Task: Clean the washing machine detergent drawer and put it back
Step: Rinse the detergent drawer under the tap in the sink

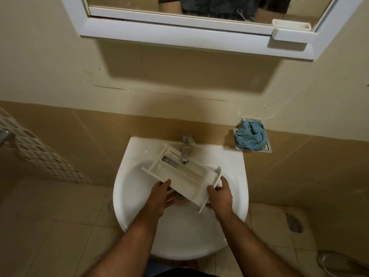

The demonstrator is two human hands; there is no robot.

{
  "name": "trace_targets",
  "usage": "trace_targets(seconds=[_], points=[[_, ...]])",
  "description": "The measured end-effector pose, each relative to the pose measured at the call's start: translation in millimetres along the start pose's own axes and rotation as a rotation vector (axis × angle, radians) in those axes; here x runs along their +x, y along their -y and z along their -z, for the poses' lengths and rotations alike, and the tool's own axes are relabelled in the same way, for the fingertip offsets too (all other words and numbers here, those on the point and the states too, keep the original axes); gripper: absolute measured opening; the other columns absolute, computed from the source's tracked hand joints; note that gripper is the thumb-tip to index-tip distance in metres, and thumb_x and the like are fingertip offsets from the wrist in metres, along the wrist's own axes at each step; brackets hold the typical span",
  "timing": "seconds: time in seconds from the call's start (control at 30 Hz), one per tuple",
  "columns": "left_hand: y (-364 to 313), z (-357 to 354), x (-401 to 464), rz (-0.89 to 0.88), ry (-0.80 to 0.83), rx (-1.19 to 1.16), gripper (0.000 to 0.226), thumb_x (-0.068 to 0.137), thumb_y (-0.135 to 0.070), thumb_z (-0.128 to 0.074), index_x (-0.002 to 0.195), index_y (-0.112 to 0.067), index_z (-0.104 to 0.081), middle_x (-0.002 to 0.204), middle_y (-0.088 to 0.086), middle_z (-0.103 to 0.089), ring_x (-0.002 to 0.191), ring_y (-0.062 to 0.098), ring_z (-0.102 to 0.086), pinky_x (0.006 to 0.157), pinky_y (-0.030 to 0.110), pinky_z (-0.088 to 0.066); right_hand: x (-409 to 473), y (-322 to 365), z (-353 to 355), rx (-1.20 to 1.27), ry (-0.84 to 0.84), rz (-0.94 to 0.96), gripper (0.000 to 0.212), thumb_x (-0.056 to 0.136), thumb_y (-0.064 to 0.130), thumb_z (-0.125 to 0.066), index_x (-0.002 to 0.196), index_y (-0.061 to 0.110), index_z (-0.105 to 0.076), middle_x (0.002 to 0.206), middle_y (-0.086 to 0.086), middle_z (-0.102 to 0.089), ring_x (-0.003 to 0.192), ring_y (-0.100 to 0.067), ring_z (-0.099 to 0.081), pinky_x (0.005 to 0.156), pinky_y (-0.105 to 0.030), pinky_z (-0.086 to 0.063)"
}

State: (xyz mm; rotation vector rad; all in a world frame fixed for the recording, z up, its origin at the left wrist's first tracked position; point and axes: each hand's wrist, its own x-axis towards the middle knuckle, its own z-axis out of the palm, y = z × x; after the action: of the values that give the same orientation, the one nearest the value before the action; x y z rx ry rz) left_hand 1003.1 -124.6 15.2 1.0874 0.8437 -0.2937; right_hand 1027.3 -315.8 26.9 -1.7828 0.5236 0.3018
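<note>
The white plastic detergent drawer (183, 172) is held tilted over the white sink (139, 206), its far end under the chrome tap (186, 148). My left hand (161, 196) grips the drawer's near left edge, thumb on top and fingers underneath. My right hand (219, 194) grips the front panel end at the right. No water is seen running from the tap. The drawer's compartments face up and away from me.
A crumpled blue cloth (250, 137) lies in a metal soap dish on the tiled wall right of the tap. A white-framed mirror (179, 33) hangs above. Floor drains (294, 222) sit in the tiled floor on both sides; a perforated white basket (40, 154) is at left.
</note>
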Motion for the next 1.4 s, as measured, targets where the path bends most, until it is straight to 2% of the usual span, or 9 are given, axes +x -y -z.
trace_targets(seconds=[0.1,0.27,0.37,0.43,0.63,0.8,1.1,1.23,1.4], points=[[-1.0,-3.6,-1.3,-0.018,0.034,0.031,0.014,0.101,-0.028,-0.051,0.113,-0.022,-0.057,0.107,0.003,-0.069,0.094,0.024,-0.068,0.076,0.035,-0.053,-0.7,0.3,3.4,-0.038,-0.056,0.008,0.056,0.089,0.014,-0.058,0.14,0.029,-0.042,0.098,-0.008,-0.068,0.079,-0.025,-0.067,0.058,-0.046,-0.061],[2.4,4.2,-4.0,0.019,0.037,-0.011,0.011,0.103,-0.024,-0.048,0.104,-0.022,-0.059,0.093,0.004,-0.071,0.073,0.02,-0.073,0.059,0.031,-0.055,-9.8,-1.9,0.4,-0.088,-0.024,0.049,0.058,0.088,0.018,-0.061,0.141,0.032,-0.041,0.093,0.001,-0.067,0.078,-0.02,-0.069,0.059,-0.039,-0.061],[7.7,6.0,-8.1,0.038,0.06,0.001,0.013,0.103,-0.023,-0.048,0.1,-0.022,-0.06,0.082,-0.001,-0.076,0.072,0.018,-0.075,0.058,0.03,-0.054,-10.6,-4.1,1.5,-0.112,-0.053,0.034,0.057,0.09,0.019,-0.06,0.143,0.029,-0.04,0.104,-0.006,-0.069,0.087,-0.024,-0.068,0.073,-0.048,-0.061],[7.9,6.4,-10.7,0.019,0.079,0.02,0.011,0.102,-0.026,-0.052,0.103,-0.022,-0.062,0.08,-0.003,-0.078,0.074,0.017,-0.075,0.06,0.029,-0.055,-10.2,-6.5,4.5,-0.08,-0.045,-0.003,0.057,0.092,0.017,-0.06,0.144,0.027,-0.039,0.106,-0.011,-0.069,0.088,-0.027,-0.069,0.071,-0.049,-0.061],[7.2,22.8,-17.1,-0.02,0.037,-0.079,0.022,0.093,-0.03,-0.065,0.109,-0.016,-0.065,0.098,0.007,-0.072,0.092,0.027,-0.069,0.075,0.039,-0.058,-13.7,-14.5,5.9,0.059,0.092,-0.105,0.051,0.095,0.013,-0.057,0.143,0.022,-0.042,0.111,-0.015,-0.066,0.096,-0.033,-0.068,0.067,-0.05,-0.061],[5.4,33.9,-30.5,-0.093,0.026,-0.02,0.041,0.089,-0.036,-0.07,0.125,-0.022,-0.056,0.117,0.009,-0.068,0.105,0.027,-0.068,0.073,0.037,-0.059,-19.0,-18.9,2.4,0.151,0.19,-0.192,0.035,0.095,0.01,-0.051,0.126,0.025,-0.05,0.107,-0.006,-0.064,0.091,-0.029,-0.067,0.056,-0.039,-0.06],[-4.6,39.6,-41.9,-0.138,-0.036,-0.023,0.053,0.081,-0.028,-0.079,0.127,-0.013,-0.058,0.114,0.011,-0.069,0.103,0.03,-0.069,0.073,0.038,-0.06,-21.4,-32.5,-9.5,0.164,0.293,-0.308,0.023,0.094,0.015,-0.05,0.115,0.017,-0.056,0.104,-0.019,-0.067,0.086,-0.035,-0.066,0.065,-0.04,-0.058],[-13.0,27.5,-46.3,-0.184,-0.111,0.039,0.06,0.08,-0.033,-0.08,0.128,-0.013,-0.05,0.118,0.009,-0.066,0.1,0.027,-0.069,0.068,0.035,-0.06,-18.7,-29.7,-10.8,0.15,0.296,-0.348,0.014,0.094,0.014,-0.048,0.105,0.009,-0.055,0.083,-0.016,-0.059,0.065,-0.027,-0.056,0.056,-0.03,-0.046],[-20.3,14.4,-48.0,-0.228,-0.173,0.133,0.073,0.077,-0.043,-0.079,0.133,-0.015,-0.041,0.124,0.006,-0.06,0.106,0.027,-0.064,0.082,0.042,-0.057,-10.3,-23.8,-7.8,0.157,0.341,-0.504,0.013,0.093,0.018,-0.049,0.089,0.007,-0.055,0.066,-0.012,-0.053,0.057,-0.023,-0.048,0.054,-0.025,-0.037]])
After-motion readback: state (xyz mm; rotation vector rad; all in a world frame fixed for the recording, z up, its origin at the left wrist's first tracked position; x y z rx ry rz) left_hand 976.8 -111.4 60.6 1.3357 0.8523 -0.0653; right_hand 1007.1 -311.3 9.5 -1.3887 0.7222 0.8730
